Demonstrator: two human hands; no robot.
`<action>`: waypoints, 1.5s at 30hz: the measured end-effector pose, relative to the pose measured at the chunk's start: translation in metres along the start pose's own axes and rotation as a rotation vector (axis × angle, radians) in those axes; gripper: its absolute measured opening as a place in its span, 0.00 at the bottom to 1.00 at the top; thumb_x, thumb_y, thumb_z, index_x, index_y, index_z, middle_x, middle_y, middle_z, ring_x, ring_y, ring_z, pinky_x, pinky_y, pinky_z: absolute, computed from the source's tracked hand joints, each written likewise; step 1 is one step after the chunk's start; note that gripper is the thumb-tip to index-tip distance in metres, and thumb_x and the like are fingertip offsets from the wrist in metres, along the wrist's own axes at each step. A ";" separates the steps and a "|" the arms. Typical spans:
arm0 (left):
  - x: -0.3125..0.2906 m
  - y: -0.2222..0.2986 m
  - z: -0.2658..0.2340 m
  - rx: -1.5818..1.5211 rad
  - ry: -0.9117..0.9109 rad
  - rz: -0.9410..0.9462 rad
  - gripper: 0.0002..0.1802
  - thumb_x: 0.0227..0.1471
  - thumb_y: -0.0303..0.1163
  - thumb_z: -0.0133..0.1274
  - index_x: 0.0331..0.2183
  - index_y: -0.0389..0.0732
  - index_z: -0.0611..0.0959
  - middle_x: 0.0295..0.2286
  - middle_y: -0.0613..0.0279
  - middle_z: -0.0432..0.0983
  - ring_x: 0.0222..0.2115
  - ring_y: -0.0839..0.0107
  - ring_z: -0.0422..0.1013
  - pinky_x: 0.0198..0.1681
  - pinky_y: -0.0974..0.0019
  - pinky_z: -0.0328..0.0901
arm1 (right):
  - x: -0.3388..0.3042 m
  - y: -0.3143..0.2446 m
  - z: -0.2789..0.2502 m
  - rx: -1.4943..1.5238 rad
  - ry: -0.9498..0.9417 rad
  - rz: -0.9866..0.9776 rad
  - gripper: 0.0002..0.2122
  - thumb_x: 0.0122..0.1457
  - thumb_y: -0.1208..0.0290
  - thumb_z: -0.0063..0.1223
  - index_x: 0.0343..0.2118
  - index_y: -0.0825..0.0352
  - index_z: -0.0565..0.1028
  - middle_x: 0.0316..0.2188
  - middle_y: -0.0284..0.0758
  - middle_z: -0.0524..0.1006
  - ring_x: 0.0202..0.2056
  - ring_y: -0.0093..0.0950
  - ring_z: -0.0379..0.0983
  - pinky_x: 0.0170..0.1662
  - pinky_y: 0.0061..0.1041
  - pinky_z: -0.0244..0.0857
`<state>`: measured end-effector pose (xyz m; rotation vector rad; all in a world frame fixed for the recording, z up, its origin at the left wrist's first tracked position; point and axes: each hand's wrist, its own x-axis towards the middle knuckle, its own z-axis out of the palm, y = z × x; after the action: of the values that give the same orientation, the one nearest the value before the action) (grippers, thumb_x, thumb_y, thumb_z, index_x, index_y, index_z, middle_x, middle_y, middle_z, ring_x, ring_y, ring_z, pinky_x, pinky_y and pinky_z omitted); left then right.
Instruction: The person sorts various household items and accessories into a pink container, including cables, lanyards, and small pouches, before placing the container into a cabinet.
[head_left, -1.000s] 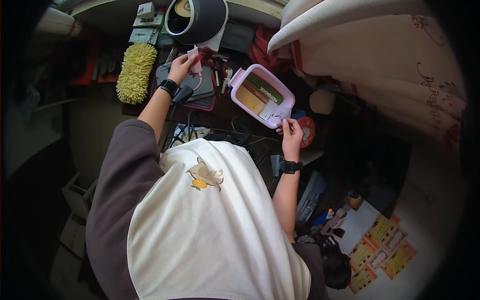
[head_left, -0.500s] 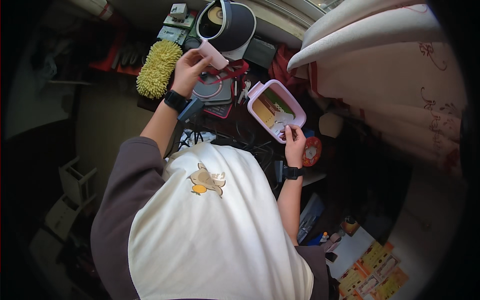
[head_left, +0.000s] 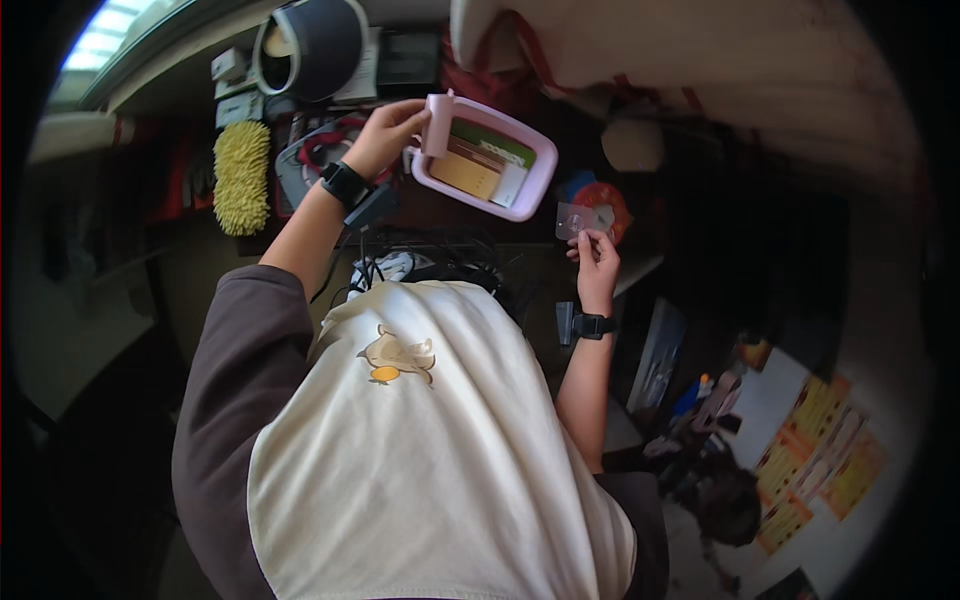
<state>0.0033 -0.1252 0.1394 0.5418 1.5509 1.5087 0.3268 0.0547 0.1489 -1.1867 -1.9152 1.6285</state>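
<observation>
My left hand [head_left: 388, 132] is closed on a light pink, curved plastic piece [head_left: 437, 128], held upright at the left end of a pink plastic tub [head_left: 541, 190]. Whether that piece touches the tub's rim I cannot tell. Inside the tub lie flat printed cards or packets [head_left: 470, 172] in green, brown and yellow. To the right of the tub, my right hand [head_left: 597, 265] pinches a clear plastic square [head_left: 572, 221] with a small round part on it. Behind this square sits a round red object [head_left: 612, 204] with a pale centre.
A fluffy yellow-green duster [head_left: 242, 178] lies at the left, near a dark sun visor [head_left: 325, 50] and small boxes [head_left: 228, 66]. Black cables [head_left: 440, 247] run along the desk's near edge. Curtains [head_left: 690, 45] hang behind. Orange-yellow printed papers [head_left: 815, 440] lie at lower right.
The view has turned. My left hand has brought the pink piece rightward to the tub's left end. My right hand has moved the clear square from over the tub to its right.
</observation>
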 end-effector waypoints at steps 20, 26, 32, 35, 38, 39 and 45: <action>0.064 -0.072 0.113 -0.024 0.044 -0.554 0.20 0.60 0.37 0.36 0.49 0.35 0.67 0.39 0.60 0.71 0.33 0.73 0.72 0.29 0.70 0.69 | 0.039 0.119 -0.090 0.279 0.163 0.151 0.08 0.59 0.69 0.48 0.33 0.70 0.71 0.21 0.29 0.74 0.22 0.16 0.69 0.28 0.16 0.63; 0.079 -0.083 0.089 0.429 0.036 -0.515 0.22 0.59 0.42 0.37 0.48 0.36 0.70 0.34 0.62 0.74 0.29 0.76 0.73 0.22 0.77 0.66 | 0.051 0.133 -0.109 0.343 0.165 0.170 0.08 0.59 0.70 0.48 0.33 0.71 0.71 0.21 0.28 0.72 0.22 0.16 0.69 0.28 0.16 0.63; 0.102 -0.110 0.087 0.827 -0.166 -0.509 0.19 0.57 0.37 0.43 0.46 0.34 0.72 0.31 0.61 0.74 0.27 0.77 0.72 0.25 0.73 0.67 | 0.048 0.146 -0.137 0.297 0.219 0.224 0.07 0.59 0.71 0.48 0.33 0.70 0.71 0.22 0.29 0.74 0.22 0.16 0.68 0.28 0.16 0.63; 0.104 -0.127 0.074 0.606 0.089 -0.567 0.16 0.57 0.36 0.42 0.42 0.35 0.74 0.30 0.60 0.74 0.25 0.73 0.71 0.25 0.69 0.69 | 0.050 0.140 -0.148 0.319 0.207 0.225 0.07 0.59 0.71 0.47 0.32 0.69 0.71 0.23 0.29 0.74 0.22 0.16 0.67 0.28 0.16 0.62; 0.103 -0.108 0.087 0.098 0.330 -0.702 0.16 0.55 0.32 0.39 0.41 0.31 0.71 0.34 0.46 0.74 0.32 0.59 0.75 0.37 0.63 0.72 | 0.049 0.139 -0.150 0.339 0.202 0.230 0.06 0.60 0.71 0.47 0.33 0.69 0.71 0.24 0.29 0.73 0.22 0.15 0.67 0.28 0.15 0.61; 0.103 -0.110 0.079 -0.029 0.318 -0.705 0.17 0.55 0.31 0.38 0.42 0.30 0.69 0.35 0.44 0.74 0.34 0.57 0.74 0.40 0.62 0.71 | 0.051 0.137 -0.146 0.301 0.200 0.236 0.06 0.60 0.71 0.47 0.33 0.69 0.70 0.23 0.28 0.73 0.22 0.15 0.67 0.27 0.15 0.60; 0.102 -0.125 0.079 -0.431 0.471 -0.495 0.26 0.59 0.36 0.34 0.54 0.32 0.55 0.53 0.45 0.58 0.53 0.57 0.60 0.56 0.59 0.58 | 0.061 0.117 -0.124 0.223 0.155 0.203 0.06 0.59 0.71 0.47 0.33 0.69 0.71 0.22 0.28 0.73 0.23 0.17 0.68 0.28 0.17 0.61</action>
<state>0.0474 -0.0193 0.0015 -0.4469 1.4817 1.5639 0.4240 0.1782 0.0595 -1.4027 -1.5164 1.7416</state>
